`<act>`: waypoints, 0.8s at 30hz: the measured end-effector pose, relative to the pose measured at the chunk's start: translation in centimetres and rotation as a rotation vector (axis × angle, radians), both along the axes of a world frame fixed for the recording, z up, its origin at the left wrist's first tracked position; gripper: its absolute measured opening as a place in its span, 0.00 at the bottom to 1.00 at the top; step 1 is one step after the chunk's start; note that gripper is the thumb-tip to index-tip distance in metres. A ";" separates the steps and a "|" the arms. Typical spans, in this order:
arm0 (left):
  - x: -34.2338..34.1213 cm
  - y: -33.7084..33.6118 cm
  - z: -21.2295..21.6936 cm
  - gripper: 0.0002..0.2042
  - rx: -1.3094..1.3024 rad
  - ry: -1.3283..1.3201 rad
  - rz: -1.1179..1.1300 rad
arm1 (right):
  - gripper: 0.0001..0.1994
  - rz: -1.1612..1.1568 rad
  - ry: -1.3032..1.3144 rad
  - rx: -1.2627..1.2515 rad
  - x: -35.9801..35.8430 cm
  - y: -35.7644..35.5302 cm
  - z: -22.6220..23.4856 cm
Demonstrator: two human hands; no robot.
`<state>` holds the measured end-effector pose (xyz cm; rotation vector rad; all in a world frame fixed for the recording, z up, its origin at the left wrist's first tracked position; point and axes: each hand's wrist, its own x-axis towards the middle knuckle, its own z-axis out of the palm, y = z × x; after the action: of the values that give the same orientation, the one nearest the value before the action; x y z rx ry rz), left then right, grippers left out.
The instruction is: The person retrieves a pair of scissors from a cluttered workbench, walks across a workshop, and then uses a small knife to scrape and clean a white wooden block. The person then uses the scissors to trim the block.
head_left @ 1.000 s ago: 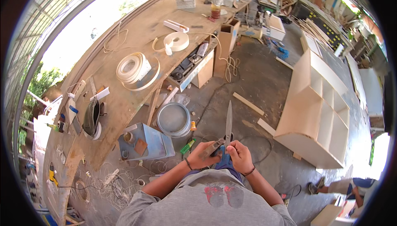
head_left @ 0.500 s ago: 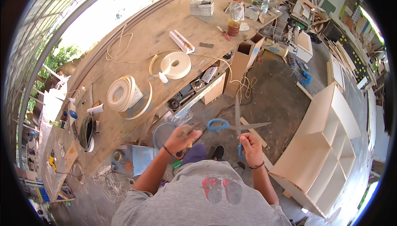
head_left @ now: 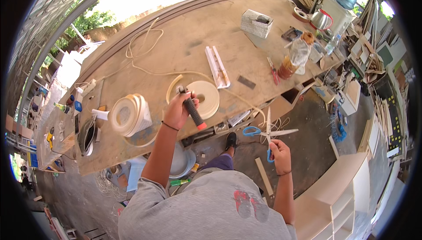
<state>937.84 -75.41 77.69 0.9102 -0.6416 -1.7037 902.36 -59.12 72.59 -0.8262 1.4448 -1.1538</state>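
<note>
**Both hands loaded: scissors right, black-grip tool left**

Right hand (head_left: 281, 154): fingers closed on the lower blue handle of the scissors (head_left: 269, 133). Thumb on top, grip by one handle only. Blades spread wide, one pointing up, the other off to the right; second blue loop sticks out left, free of the hand. In this view the scissors sit over the floor, just off the near edge of the workbench (head_left: 180, 49).

Left hand (head_left: 177, 111): fist clamped around a hand tool (head_left: 194, 113), black ribbed grip with red-orange butt slanting down to the right. Head end pokes out above the fist; too small to tell the tool type. Hand overlaps the left side of the flat cream roll of banding (head_left: 210, 100) in view; can't tell whether it touches. Hands are well apart.

On the bench: second cream coil (head_left: 124, 117) left of the left hand, white channel piece (head_left: 217, 67) beyond the flat roll, small dark plate (head_left: 246, 81) right of that. Further right, bottle of reddish-brown liquid (head_left: 287, 67), red-handled tool (head_left: 274, 73) beside it. Patterned box (head_left: 256, 24) toward the far side.

Floor: pale shelf unit (head_left: 323, 187) lower right, wood strip (head_left: 263, 176) left of the right forearm, round bucket (head_left: 190, 157) under the bench edge.
</note>
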 end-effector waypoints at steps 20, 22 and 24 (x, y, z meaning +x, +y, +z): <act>-15.3 -35.4 -9.2 0.16 0.042 -0.337 -0.134 | 0.13 0.230 0.356 -0.091 -6.3 -42.3 -12.7; -15.7 -36.2 -10.3 0.20 0.021 -0.370 -0.113 | 0.13 0.220 0.535 -0.069 -6.7 -42.3 -13.3; -15.9 -37.4 -12.6 0.25 -0.022 -0.444 -0.119 | 0.13 0.189 0.720 -0.146 -6.6 -42.4 -13.1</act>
<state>921.96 -112.81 65.08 1.2706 -1.0234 -1.6026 895.78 -101.55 59.49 -1.5533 1.8108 -0.8535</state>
